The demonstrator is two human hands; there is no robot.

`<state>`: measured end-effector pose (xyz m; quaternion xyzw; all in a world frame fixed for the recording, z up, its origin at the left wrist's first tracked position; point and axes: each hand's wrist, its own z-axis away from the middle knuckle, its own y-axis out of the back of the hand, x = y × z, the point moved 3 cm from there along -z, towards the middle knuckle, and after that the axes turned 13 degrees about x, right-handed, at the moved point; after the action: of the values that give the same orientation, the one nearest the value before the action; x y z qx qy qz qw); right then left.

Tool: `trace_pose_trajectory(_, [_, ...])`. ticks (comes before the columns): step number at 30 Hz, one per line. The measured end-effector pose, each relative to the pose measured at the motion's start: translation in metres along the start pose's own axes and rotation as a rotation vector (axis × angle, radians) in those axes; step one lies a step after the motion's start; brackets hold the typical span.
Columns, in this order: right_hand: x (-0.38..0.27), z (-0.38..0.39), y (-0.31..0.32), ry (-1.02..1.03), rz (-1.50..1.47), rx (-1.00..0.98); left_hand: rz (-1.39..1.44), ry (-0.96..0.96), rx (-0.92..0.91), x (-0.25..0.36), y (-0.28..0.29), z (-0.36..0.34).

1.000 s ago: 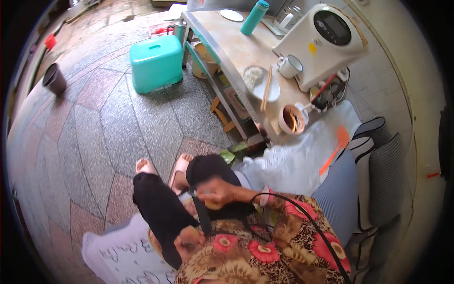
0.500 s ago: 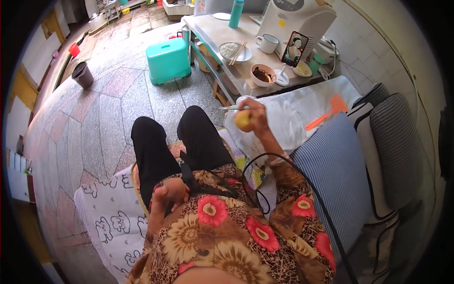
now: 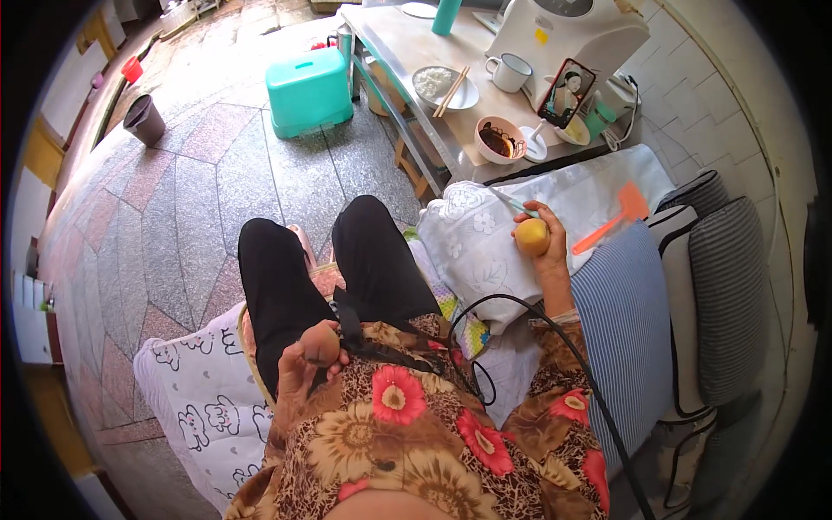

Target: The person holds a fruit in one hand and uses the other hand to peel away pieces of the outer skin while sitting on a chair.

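Observation:
My right hand (image 3: 549, 245) is raised over the white cloth, closed around a round yellow fruit (image 3: 531, 237). A small knife (image 3: 513, 201) with a pale teal handle is in the same hand, its blade pointing up and left. Resting on my lap by my left thigh, my left hand (image 3: 299, 371) has its fingers curled round a smooth, round, brownish thing (image 3: 321, 341), whose kind I cannot make out. The white embroidered cloth (image 3: 472, 238) lies under and beside the right hand. An orange fly swatter (image 3: 607, 224) lies on it, to the right of that hand.
On the table (image 3: 394, 39) stand a bowl of white food (image 3: 431, 82) with chopsticks (image 3: 451, 93), a bowl of dark liquid (image 3: 500, 140), a mug (image 3: 509, 72) and a propped phone (image 3: 567, 94). A black cable (image 3: 598, 394) crosses my right arm. Nearby are a teal stool (image 3: 309, 91) and striped cushion (image 3: 628, 312).
My right hand has moved right and slightly down with the yellow fruit and knife, turning so the fruit faces up. The left hand stays on my lap. The whole view has shifted slightly.

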<state>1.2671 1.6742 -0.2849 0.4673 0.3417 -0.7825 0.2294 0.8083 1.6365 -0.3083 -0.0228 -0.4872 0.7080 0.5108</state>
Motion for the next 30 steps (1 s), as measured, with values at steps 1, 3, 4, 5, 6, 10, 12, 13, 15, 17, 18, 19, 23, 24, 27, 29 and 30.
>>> trace_pose_trajectory(1, [-0.001, 0.003, 0.000, -0.016, 0.003, 0.006, 0.008, 0.008, -0.005, -0.001, 0.001, -0.004])
trace_pose_trajectory(3, [-0.006, 0.008, 0.000, -0.041, 0.006, 0.021, -0.015, 0.012, -0.022, 0.000, 0.003, -0.009])
trace_pose_trajectory(4, [-0.009, 0.006, 0.005, 0.002, 0.108, 0.032, -0.045, 0.008, -0.036, 0.001, 0.005, -0.010])
trace_pose_trajectory(5, [-0.013, 0.002, 0.013, 0.044, 0.212, 0.041, -0.065, -0.018, -0.048, 0.002, 0.007, -0.012])
trace_pose_trajectory(6, [-0.016, 0.000, 0.013, 0.085, 0.317, 0.041, -0.081, -0.051, -0.056, 0.004, 0.004, -0.013])
trace_pose_trajectory(10, [-0.020, -0.003, 0.023, 0.124, 0.405, 0.076, 0.028, -0.146, 0.055, 0.006, -0.037, -0.010])
trace_pose_trajectory(12, [-0.019, -0.008, 0.031, 0.148, 0.460, 0.120, -0.052, -0.215, 0.132, 0.015, -0.049, -0.016])
trace_pose_trajectory(13, [-0.018, -0.011, 0.032, 0.162, 0.493, 0.134, -0.183, -0.298, 0.142, 0.018, -0.046, -0.023])
trace_pose_trajectory(15, [-0.016, -0.014, 0.037, 0.228, 0.613, 0.135, -0.228, -0.252, 0.116, 0.020, -0.039, -0.028])
trace_pose_trajectory(17, [-0.019, -0.012, 0.031, 0.264, 0.702, 0.132, -0.304, -0.287, 0.148, 0.009, -0.002, -0.039])
trace_pose_trajectory(18, [-0.022, -0.014, 0.031, 0.315, 0.786, 0.152, -0.306, -0.291, 0.165, 0.010, -0.005, -0.043])
trace_pose_trajectory(19, [-0.023, -0.015, 0.032, 0.366, 0.870, 0.174, -0.310, -0.291, 0.184, 0.011, -0.007, -0.046])
trace_pose_trajectory(23, [-0.032, -0.009, 0.028, 0.466, 1.009, 0.235, -0.170, -0.289, 0.210, 0.016, -0.017, -0.050])
trace_pose_trajectory(24, [-0.034, -0.007, 0.027, 0.471, 1.015, 0.244, -0.130, -0.302, 0.199, 0.016, -0.016, -0.052])
trace_pose_trajectory(27, [-0.040, 0.001, 0.024, 0.286, 0.631, 0.176, -0.166, -0.264, 0.184, 0.021, -0.010, -0.060])
trace_pose_trajectory(29, [-0.039, 0.009, 0.012, 0.006, 0.247, 0.048, -0.143, -0.218, 0.181, 0.023, -0.008, -0.065])
trace_pose_trajectory(30, [-0.038, 0.015, -0.001, -0.040, 0.178, 0.009, -0.108, -0.208, 0.167, 0.023, -0.009, -0.068])
